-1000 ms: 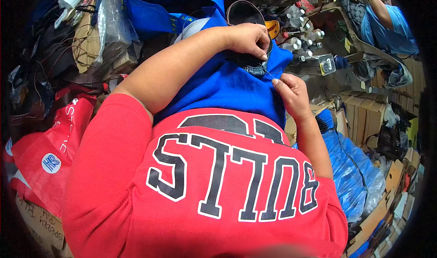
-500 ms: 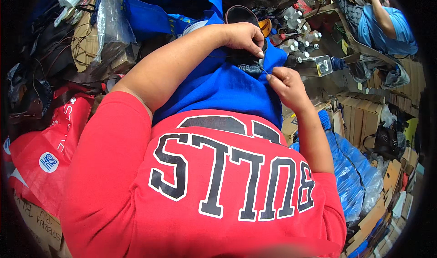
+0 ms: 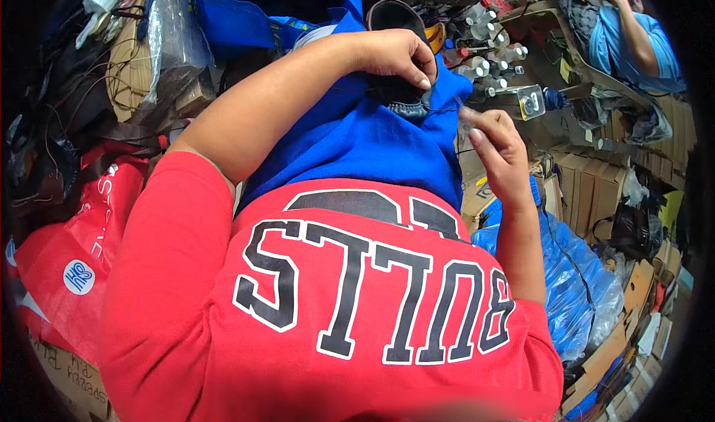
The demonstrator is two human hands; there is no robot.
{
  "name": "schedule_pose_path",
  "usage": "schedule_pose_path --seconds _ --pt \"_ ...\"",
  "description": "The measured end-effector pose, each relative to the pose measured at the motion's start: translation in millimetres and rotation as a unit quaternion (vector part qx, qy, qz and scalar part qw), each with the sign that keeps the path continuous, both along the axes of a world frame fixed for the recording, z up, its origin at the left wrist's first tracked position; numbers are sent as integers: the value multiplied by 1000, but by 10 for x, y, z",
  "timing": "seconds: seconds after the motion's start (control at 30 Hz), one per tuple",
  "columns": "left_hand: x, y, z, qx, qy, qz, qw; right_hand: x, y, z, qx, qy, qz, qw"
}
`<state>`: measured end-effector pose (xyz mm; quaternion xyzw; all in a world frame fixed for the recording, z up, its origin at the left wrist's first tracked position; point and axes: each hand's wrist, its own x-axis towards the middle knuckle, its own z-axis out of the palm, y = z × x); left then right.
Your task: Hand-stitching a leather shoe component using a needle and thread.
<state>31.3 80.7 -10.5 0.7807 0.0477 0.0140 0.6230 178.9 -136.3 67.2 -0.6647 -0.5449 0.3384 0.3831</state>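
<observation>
On the blue cloth (image 3: 357,146) over my lap lies a black shoe (image 3: 408,110) with pale stitches along its near edge. A round dark opening with a light rim shows beyond my wrist; it looks like part of the same shoe. My left hand (image 3: 402,58) lies over the shoe, fingers bent and thumb pressed down on it, hiding its middle. Off to the right, my right hand (image 3: 500,145) is closed in a pinch on a thin dark thread (image 3: 447,110) that runs from the shoe's edge. Its fingertips are smeared by motion.
Several capped bottles (image 3: 484,68) stand beyond my right hand. A blue bag (image 3: 279,20) gapes at the far left, and a red bag (image 3: 82,243) lies by my left arm. Blue plastic (image 3: 570,280) and cardboard fill the right. Another person in blue (image 3: 633,46) sits at the far right.
My right hand has moved right, away from the shoe, drawing the thread out. My left hand stays on the shoe, nearly unmoved.
</observation>
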Motion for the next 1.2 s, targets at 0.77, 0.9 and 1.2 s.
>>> schedule_pose_path --seconds 0.77,0.9,1.2 --pt "18 32 99 19 57 -39 997 -78 224 -213 -46 -154 43 986" --pt "23 34 123 16 67 -43 997 -83 274 -197 -34 -135 44 989" --pt "43 22 106 44 63 -50 996 -16 408 -131 -57 -181 106 976"
